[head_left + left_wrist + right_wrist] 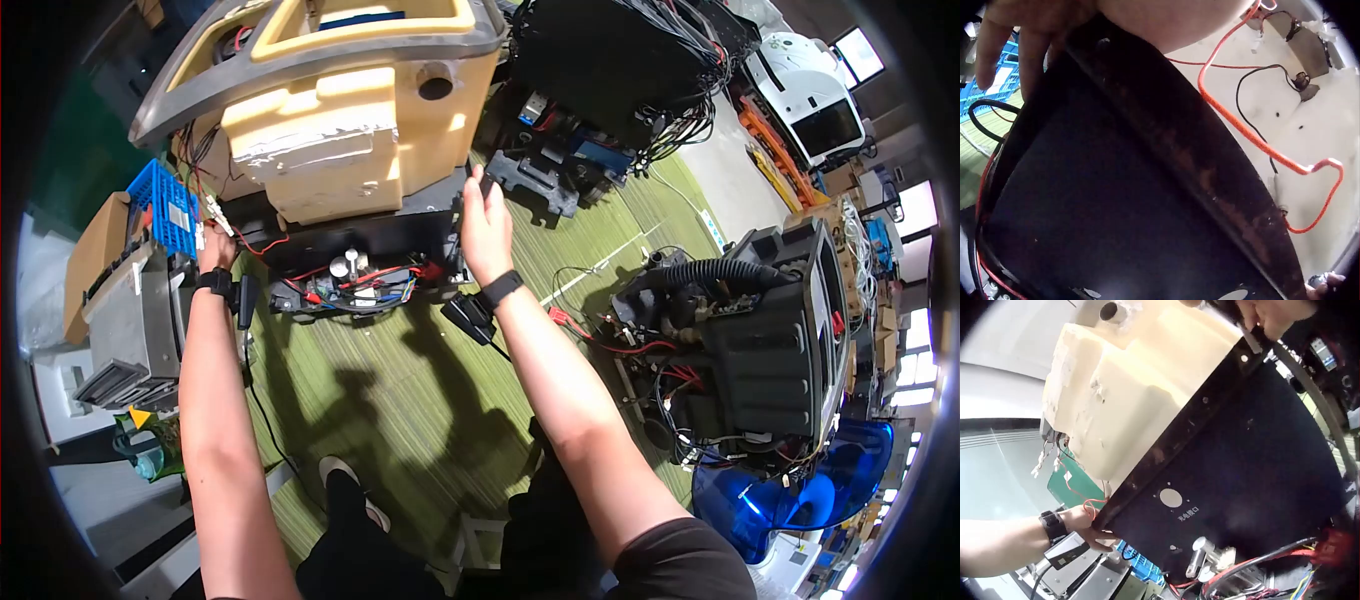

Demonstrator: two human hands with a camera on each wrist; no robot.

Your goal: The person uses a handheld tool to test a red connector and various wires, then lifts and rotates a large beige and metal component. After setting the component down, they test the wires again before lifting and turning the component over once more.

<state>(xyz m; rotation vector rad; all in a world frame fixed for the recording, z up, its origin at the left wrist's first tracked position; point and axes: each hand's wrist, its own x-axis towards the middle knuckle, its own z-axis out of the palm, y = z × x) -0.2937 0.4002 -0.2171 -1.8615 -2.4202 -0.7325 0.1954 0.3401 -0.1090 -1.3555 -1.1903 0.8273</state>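
Observation:
A black metal panel [360,242] with a round hole and white printed characters stands in front of a cream plastic machine body [330,150]. My left hand [215,248] grips the panel's left end; in the left wrist view its fingers [1032,53] reach over the panel's corner. At the opposite end, my right hand [487,228] holds the other upper corner, with fingertips [1275,319] curled at the edge in the right wrist view. Below the panel sits an assembly of metal fittings [345,268] and red, black and coloured wires. An orange-red wire [1241,128] loops behind the panel.
A blue plastic basket [165,210] and metal box [130,325] stand at left. To the right are a black wired unit [610,70], loose dark parts [535,185] and a grey machine shell [770,350] with a corrugated hose. Green striped flooring [400,390] lies below.

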